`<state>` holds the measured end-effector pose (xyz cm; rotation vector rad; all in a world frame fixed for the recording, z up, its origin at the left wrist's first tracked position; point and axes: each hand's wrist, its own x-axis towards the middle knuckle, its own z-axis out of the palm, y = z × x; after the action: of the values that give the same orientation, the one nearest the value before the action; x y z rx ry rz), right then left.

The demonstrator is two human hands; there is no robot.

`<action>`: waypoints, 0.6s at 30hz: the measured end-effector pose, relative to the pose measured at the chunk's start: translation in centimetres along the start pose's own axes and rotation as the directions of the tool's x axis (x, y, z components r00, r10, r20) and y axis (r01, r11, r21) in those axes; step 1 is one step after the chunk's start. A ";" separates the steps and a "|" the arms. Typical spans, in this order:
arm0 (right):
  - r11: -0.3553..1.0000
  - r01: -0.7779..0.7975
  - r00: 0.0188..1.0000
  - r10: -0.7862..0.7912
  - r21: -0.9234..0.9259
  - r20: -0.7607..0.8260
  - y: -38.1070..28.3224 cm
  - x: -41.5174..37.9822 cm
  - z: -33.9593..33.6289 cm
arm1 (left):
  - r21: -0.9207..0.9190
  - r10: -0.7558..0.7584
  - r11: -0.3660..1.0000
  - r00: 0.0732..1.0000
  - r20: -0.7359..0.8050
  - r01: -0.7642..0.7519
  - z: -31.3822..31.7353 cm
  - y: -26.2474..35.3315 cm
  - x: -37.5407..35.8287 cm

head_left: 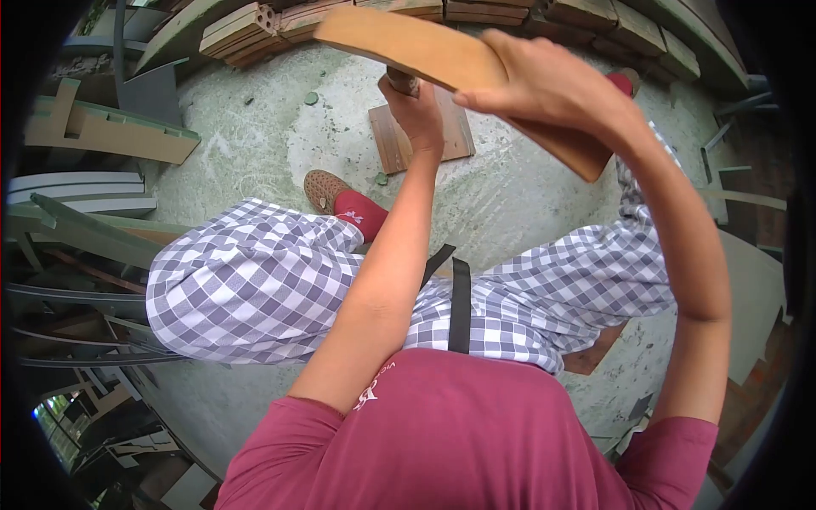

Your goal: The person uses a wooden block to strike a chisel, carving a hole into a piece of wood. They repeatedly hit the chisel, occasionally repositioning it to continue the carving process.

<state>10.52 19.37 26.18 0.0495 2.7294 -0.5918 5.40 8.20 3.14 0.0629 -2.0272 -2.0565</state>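
Observation:
My right hand [544, 85] is wrapped over a long, thick wooden board [416, 47], thumb on its near edge. The board is raised and tilted across the top of the view. Beneath its left part, my left hand [415, 115] closes round a short, dark brown, rounded piece [403, 82]. Its upper end meets or passes behind the board, so its kind and full length are hidden. Below both hands a flat square of wooden planks [460, 138] lies on the floor, partly covered by my left hand.
Stacked hollow bricks [242, 36] line the far side. At the left lie cut panels [110, 132] and pale curved strips [81, 185]. My shoe [325, 190] rests on the rough concrete floor [255, 127]. A large flat sheet [748, 297] stands at the right.

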 end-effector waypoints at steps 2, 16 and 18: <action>0.976 0.179 0.969 -0.153 0.125 -0.195 -0.7 0.2 -0.7 | 0.045 -0.040 0.998 0.999 0.010 0.040 -0.4 -0.1 0.1; 0.960 -0.014 0.980 0.069 0.281 -0.186 1.7 0.0 3.6 | -0.150 -0.090 0.986 0.992 -0.089 0.076 -2.7 -1.9 3.7; 0.926 -0.030 0.984 0.094 0.378 -0.153 2.0 -1.6 3.9 | -0.262 -0.195 0.952 0.973 -0.126 0.157 -3.8 -5.5 5.8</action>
<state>13.50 19.66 22.58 0.2918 2.7189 -1.1296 -0.25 3.22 -1.60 0.3538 -1.7143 -2.3224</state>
